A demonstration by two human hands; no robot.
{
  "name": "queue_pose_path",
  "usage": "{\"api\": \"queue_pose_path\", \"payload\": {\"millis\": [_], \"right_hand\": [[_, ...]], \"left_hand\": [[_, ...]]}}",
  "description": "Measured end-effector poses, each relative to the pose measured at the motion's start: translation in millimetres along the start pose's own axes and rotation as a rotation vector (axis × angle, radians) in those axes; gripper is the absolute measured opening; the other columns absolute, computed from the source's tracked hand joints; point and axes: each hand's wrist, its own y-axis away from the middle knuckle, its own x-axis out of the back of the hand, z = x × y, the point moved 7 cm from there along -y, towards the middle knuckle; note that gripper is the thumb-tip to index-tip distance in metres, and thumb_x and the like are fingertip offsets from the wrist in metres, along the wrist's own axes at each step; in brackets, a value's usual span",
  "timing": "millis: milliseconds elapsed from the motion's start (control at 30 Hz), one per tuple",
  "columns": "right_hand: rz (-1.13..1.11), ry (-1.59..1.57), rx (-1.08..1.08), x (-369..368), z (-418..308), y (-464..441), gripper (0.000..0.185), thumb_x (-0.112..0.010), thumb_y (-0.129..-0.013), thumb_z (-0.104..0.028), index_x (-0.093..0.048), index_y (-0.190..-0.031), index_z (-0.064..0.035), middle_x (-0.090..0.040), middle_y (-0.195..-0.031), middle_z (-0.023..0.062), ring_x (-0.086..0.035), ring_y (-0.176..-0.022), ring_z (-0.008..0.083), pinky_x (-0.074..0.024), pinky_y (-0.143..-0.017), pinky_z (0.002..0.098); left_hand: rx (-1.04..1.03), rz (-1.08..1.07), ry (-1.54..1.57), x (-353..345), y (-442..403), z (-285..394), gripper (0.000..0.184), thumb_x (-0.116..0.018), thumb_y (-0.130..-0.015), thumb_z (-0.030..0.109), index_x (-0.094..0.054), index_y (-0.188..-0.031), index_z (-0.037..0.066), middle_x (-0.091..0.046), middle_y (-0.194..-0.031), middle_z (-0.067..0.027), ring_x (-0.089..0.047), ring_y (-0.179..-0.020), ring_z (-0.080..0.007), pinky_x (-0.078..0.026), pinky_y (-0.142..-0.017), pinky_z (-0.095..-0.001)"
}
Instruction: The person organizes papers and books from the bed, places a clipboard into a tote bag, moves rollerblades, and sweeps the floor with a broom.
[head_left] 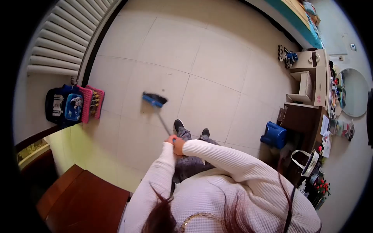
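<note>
A broom (154, 100) with a blue head and dark bristles rests on the tiled floor, ahead and slightly left of my feet. Its thin grey handle slants up toward my body. Both hands close around that handle, one right beside the other. My left hand (170, 139) appears on the left side of the grip, while my right hand (179, 146) wraps the handle just next to it, nearer my body. The upper end of the handle is hidden behind my hands and sleeves.
Pale floor tiles (217, 93) spread ahead. Left are a radiator (62, 42), a dark blue bag (64, 105) and a pink basket (94, 103). A brown wooden surface (85, 198) is at lower left. On the right stand a blue bin (274, 135), roller skates (286, 56) and cabinets (307, 112).
</note>
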Motion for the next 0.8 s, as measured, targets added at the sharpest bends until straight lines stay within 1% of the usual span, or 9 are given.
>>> {"api": "queue_pose_path", "payload": {"millis": [100, 233, 300, 333, 467, 533, 633, 733, 800], "right_hand": [[-0.083, -0.225, -0.027, 28.6, -39.1, -5.8, 0.03, -0.048, -0.059, -0.016, -0.052, -0.084, 0.0003, -0.054, -0.077, 0.0202, -0.053, -0.073, 0.0303, -0.0426, -0.063, 0.0354], [0.017, -0.289, 0.0, 64.2, -1.8, 9.3, 0.033, -0.051, -0.06, -0.018, -0.052, -0.09, -0.0038, -0.053, -0.083, 0.0191, -0.052, -0.079, 0.03, -0.0412, -0.068, 0.0346], [0.169, -0.28, 0.004, 103.8, 26.5, 50.6, 0.037, -0.05, -0.063, -0.018, -0.047, -0.098, -0.0045, -0.053, -0.086, 0.0184, -0.05, -0.084, 0.0304, -0.0393, -0.072, 0.0349], [0.247, -0.244, 0.005, 111.8, 51.9, 61.7, 0.043, -0.05, -0.064, -0.017, -0.041, -0.104, -0.005, -0.053, -0.086, 0.0186, -0.049, -0.085, 0.0314, -0.0391, -0.072, 0.0357], [0.36, -0.149, -0.218, 180.5, 108.7, 102.9, 0.047, -0.048, -0.066, -0.017, -0.03, -0.104, 0.0039, -0.051, -0.08, 0.0259, -0.052, -0.071, 0.0359, -0.0421, -0.063, 0.039], [0.356, -0.314, -0.379, 206.8, 138.8, 81.5, 0.048, -0.044, -0.066, -0.015, -0.027, -0.102, 0.0116, -0.049, -0.082, 0.0283, -0.049, -0.077, 0.0385, -0.0405, -0.068, 0.0399], [0.33, -0.091, -0.467, 241.2, 176.7, 13.7, 0.039, -0.048, -0.063, -0.013, -0.036, -0.094, 0.0082, -0.054, -0.062, 0.0179, -0.054, -0.046, 0.0244, -0.0435, -0.04, 0.0315], [0.13, -0.004, -0.524, 258.7, 136.2, 0.0, 0.038, -0.054, -0.058, -0.017, -0.045, -0.087, 0.006, -0.054, -0.076, 0.0208, -0.056, -0.067, 0.0277, -0.0455, -0.056, 0.0337], [0.068, 0.062, -0.385, 216.8, 127.1, -21.6, 0.053, -0.057, -0.056, -0.022, -0.039, -0.098, 0.0059, -0.049, -0.091, 0.0246, -0.05, -0.085, 0.0327, -0.0409, -0.072, 0.036]], "left_hand": [[-0.112, 0.102, 0.1, 51.8, -39.8, 7.4, 0.017, -0.051, -0.058, 0.019, -0.053, -0.054, 0.003, -0.052, -0.058, -0.0062, -0.047, -0.053, -0.0159, -0.041, -0.051, -0.0287], [0.058, -0.044, 0.39, 16.6, -55.9, 8.5, 0.015, -0.051, -0.064, 0.021, -0.047, -0.054, 0.009, -0.05, -0.058, -0.0055, -0.047, -0.053, -0.0178, -0.041, -0.052, -0.0299], [-0.115, -0.122, 0.368, -80.0, 22.8, 50.4, 0.014, -0.051, -0.068, 0.015, -0.046, -0.058, 0.007, -0.049, -0.058, -0.0063, -0.047, -0.053, -0.0187, -0.041, -0.055, -0.0289], [-0.021, -0.148, 0.48, -127.5, 73.8, 75.0, 0.014, -0.051, -0.07, 0.014, -0.047, -0.06, 0.005, -0.049, -0.057, -0.0071, -0.047, -0.055, -0.0184, -0.041, -0.056, -0.0301], [0.029, -0.544, 0.398, -255.7, 45.7, 92.6, 0.013, -0.053, -0.068, 0.012, -0.046, -0.059, 0.004, -0.048, -0.053, -0.0079, -0.05, -0.052, -0.0207, -0.043, -0.051, -0.0318], [0.021, -0.512, 0.357, -295.7, 29.0, 119.2, 0.013, -0.053, -0.065, 0.013, -0.047, -0.059, 0.003, -0.051, -0.056, -0.0093, -0.051, -0.051, -0.0221, -0.043, -0.05, -0.0335], [-0.059, -0.342, -0.109, -311.3, -0.3, 178.1, 0.02, -0.052, -0.055, 0.019, -0.05, -0.064, 0.002, -0.055, -0.065, -0.0142, -0.054, -0.059, -0.0281, -0.043, -0.054, -0.0382], [-0.024, -0.264, -0.497, -269.3, -16.3, 196.0, 0.03, -0.052, -0.057, 0.032, -0.055, -0.073, 0.006, -0.056, -0.075, -0.0135, -0.053, -0.065, -0.0256, -0.042, -0.06, -0.0358], [-0.261, -0.274, -0.441, -221.1, -52.1, 165.1, 0.037, -0.048, -0.065, 0.041, -0.057, -0.08, 0.009, -0.056, -0.085, -0.0102, -0.052, -0.07, -0.0219, -0.04, -0.067, -0.0323]]}}
